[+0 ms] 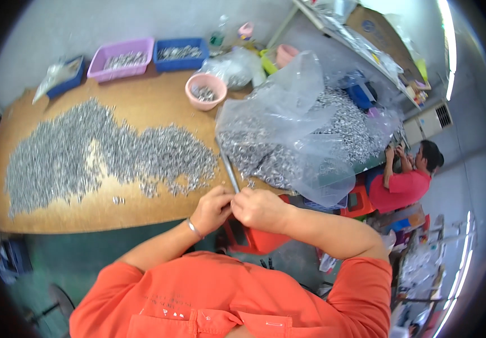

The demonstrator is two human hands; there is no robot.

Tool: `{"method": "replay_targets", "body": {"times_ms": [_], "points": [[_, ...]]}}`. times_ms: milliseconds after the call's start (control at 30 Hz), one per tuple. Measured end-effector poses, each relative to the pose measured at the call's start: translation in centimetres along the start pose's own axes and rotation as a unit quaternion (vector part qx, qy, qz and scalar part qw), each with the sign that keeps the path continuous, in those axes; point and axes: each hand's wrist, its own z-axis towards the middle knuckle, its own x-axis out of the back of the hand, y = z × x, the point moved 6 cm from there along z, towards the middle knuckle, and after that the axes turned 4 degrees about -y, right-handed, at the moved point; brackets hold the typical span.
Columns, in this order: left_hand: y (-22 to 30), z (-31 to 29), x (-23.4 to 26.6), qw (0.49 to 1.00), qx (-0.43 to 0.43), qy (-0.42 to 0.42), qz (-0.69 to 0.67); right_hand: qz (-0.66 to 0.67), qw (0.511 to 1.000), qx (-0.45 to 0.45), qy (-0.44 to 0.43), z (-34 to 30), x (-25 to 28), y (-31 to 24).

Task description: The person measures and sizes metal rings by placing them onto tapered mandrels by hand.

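Observation:
My left hand [213,209] and my right hand [258,209] meet at the front edge of the wooden table [141,209]. The fingers of both are closed in a pinch, and whatever lies between them is hidden. A grey metal rod [229,168] runs away from my fingers over the table; its near end reaches them, but I cannot tell if it is held. To the left spreads a wide heap of small shiny metal pieces [79,149]. Right of the rod, clear plastic sheeting [276,112] partly covers another large pile of metal pieces [338,124].
Along the back stand a purple tray [95,69], a blue tray [182,63] and a pink bowl [196,102], all with metal pieces inside. A red stool [260,241] is below my hands. At the right sits a person in a red shirt [401,188]. A shelf [361,53] overhangs the back right.

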Motion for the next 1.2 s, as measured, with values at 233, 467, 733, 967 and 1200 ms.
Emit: {"method": "replay_targets", "body": {"times_ms": [233, 467, 733, 967, 1200], "points": [[-0.8, -1.3, -0.5, 0.997, -0.026, 0.051, 0.045, 0.068, 0.997, 0.019, 0.036, -1.0, -1.9, 0.0], [-0.6, 1.1, 2.1, 0.993, -0.041, 0.100, 0.039, 0.071, 0.993, -0.017, 0.096, 1.1, -0.2, 1.8], [0.8, 1.4, 2.8, 0.993, -0.017, 0.111, 0.033, -0.079, 0.990, -0.029, 0.110, 1.5, 2.7, 0.8], [-0.9, 0.3, 0.8, 0.995, -0.002, 0.096, 0.012, -0.137, 0.989, 0.030, 0.052, 1.1, 0.8, 0.9], [-0.9, 0.3, 1.0, 0.995, 0.000, 0.099, 0.013, -0.090, 0.996, 0.005, 0.002, 1.7, -0.1, 1.0]]}}
